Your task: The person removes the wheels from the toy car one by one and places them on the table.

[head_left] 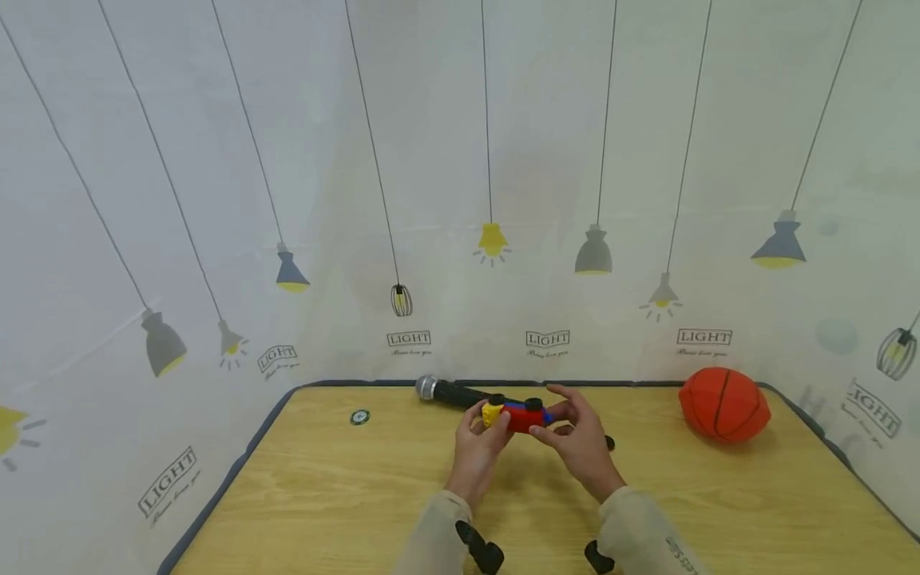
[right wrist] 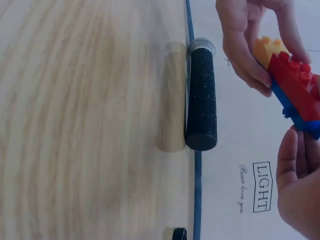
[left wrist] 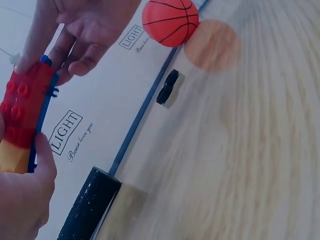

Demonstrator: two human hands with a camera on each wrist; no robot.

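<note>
Both hands hold a toy block car [head_left: 525, 418] between them above the table. It has a yellow end, a red studded body and a blue base; two black wheels [head_left: 533, 404] show along its upper edge in the head view. My left hand [head_left: 477, 454] pinches the yellow end, thumb on the red part. At the other end, my right hand [head_left: 584, 447] grips the red and blue part with thumb and fingers. In the right wrist view a blue peg [right wrist: 288, 112] sticks out from the base [right wrist: 285, 100]. Fingers hide parts of the car.
Behind the hands lies a black microphone [head_left: 449, 391] with a silver head. Small black wheel-like pieces [left wrist: 167, 86] are on the table, right of the right hand. An orange-red ball [head_left: 723, 404] sits at the back right, a poker chip [head_left: 360, 417] at the left.
</note>
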